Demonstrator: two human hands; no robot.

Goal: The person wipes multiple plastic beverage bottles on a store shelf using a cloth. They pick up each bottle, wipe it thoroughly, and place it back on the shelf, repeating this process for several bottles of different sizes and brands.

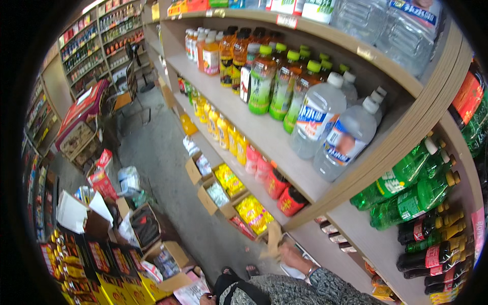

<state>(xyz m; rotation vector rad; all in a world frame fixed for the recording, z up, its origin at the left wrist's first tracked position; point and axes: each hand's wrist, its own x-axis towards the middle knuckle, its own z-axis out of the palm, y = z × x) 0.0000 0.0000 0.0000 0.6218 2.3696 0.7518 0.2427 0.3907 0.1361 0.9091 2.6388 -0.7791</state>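
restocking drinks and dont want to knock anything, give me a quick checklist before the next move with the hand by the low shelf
1. Right hand in view: ok, it reaches toward the low shelf by the open carton flap.
2. Right hand's hold: cannot tell, the fingers are blurred and partly hidden.
3. Left hand: cannot tell, only a sliver shows at the lower edge beside a printed paper.
4. Red bottles above the right hand: ok, upright and apart from it.
5. Clear bottles at the upper shelf's edge: ok, upright, close to the lip.
6. Floor at the feet: not ok, open cartons crowd the aisle.
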